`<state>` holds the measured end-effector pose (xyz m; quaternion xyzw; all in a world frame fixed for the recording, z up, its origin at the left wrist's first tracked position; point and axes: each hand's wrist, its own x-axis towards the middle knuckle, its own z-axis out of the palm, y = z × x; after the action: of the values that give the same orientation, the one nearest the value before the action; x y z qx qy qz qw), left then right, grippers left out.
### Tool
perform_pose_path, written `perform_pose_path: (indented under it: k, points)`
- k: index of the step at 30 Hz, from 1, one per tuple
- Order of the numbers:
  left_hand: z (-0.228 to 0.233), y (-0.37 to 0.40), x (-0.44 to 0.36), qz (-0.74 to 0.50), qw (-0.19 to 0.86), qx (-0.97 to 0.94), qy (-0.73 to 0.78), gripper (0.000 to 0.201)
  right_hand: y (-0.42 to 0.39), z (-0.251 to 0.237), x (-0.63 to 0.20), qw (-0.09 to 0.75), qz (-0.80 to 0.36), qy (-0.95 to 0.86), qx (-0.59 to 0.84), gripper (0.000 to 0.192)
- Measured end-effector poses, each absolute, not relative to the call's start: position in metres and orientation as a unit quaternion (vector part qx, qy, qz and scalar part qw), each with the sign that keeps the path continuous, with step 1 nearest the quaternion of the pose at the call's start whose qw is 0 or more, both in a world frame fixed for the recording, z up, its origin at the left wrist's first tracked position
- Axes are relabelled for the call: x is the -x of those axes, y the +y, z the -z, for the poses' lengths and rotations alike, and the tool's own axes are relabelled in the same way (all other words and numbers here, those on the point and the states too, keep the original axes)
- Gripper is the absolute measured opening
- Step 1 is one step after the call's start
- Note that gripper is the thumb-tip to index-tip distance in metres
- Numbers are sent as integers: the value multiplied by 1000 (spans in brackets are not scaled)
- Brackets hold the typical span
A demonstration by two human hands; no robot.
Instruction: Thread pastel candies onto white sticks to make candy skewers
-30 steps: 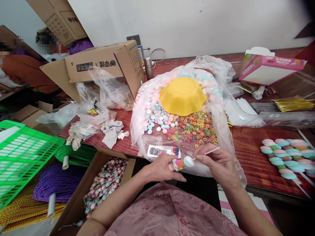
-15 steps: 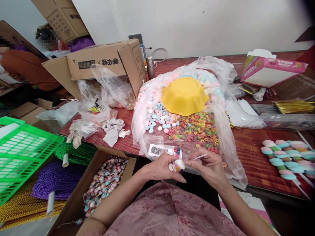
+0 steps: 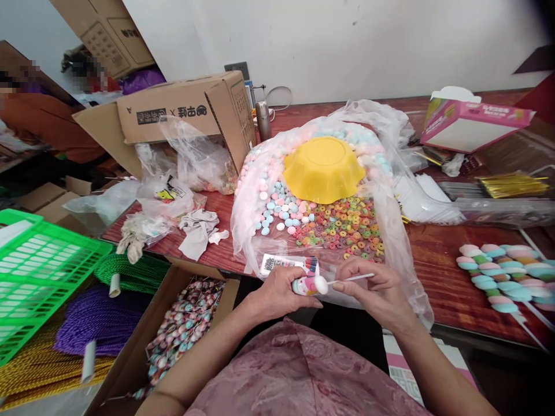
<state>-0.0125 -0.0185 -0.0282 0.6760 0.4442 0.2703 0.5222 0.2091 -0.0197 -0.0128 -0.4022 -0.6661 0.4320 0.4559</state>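
My left hand (image 3: 277, 293) grips a stack of pastel candies (image 3: 309, 285) threaded on a thin white stick (image 3: 352, 279). My right hand (image 3: 373, 289) pinches that stick just right of the candies. Both hands sit at the near table edge, in front of a big clear plastic bag (image 3: 392, 231) heaped with pastel disc candies (image 3: 281, 208) and coloured ring candies (image 3: 347, 225). An upturned yellow bowl (image 3: 323, 167) rests on the heap. A small printed card (image 3: 288, 264) lies inside the bag just above my left hand.
Finished candy sticks (image 3: 503, 271) lie on the red wooden table (image 3: 437, 266) at right. A pink box (image 3: 468, 118), gold ties (image 3: 511, 184), cardboard boxes (image 3: 182, 110), crumpled bags, a green crate (image 3: 39, 271) and a carton of wrapped lollipops (image 3: 186, 323) surround me. Another person sits far left.
The candy stack has been turned and pushed along the stick between my hands; a white candy now sits at its right end. Both hands stayed at the table edge.
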Motion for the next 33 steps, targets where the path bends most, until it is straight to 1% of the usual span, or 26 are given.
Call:
perform_pose_path:
  k: [2,5,7,10,13,16,20,22,23,28,30,32,33]
  points:
    - [27,-19,10,-253,472,-723,437,32,-21,15,-199,445,-428,-679,396,18]
    - [27,-20,7,-244,458,-744,422,31,-21,20,-187,423,-437,-695,384,21]
    - [29,-20,7,-252,462,-737,424,33,-19,21,-186,405,-458,-702,366,18]
    - [29,-19,7,-269,467,-719,437,36,-14,18,-194,432,-471,-691,338,11]
    - [24,-19,4,-281,472,-710,441,36,-12,14,-198,464,-444,-690,334,7]
    - [18,-19,0,-295,511,-684,429,35,-14,12,-194,459,-429,-692,355,7]
    - [16,-20,3,-277,653,-581,398,51,-14,14,-195,468,-401,-676,404,13]
    - [18,-19,5,-276,689,-547,387,50,-13,15,-197,464,-388,-682,411,13]
    - [19,-19,5,-291,684,-541,393,48,-13,16,-197,460,-384,-690,407,12]
    - [30,-22,-4,-405,589,-548,434,45,-12,18,-188,455,-346,-733,367,11]
    - [35,-23,-7,-420,603,-499,459,44,-11,20,-189,476,-341,-721,371,10]
    - [40,-22,-9,-436,630,-421,484,48,-13,23,-192,516,-358,-677,385,9]
    - [41,-21,-10,-448,636,-392,491,50,-14,26,-192,533,-366,-652,396,14]
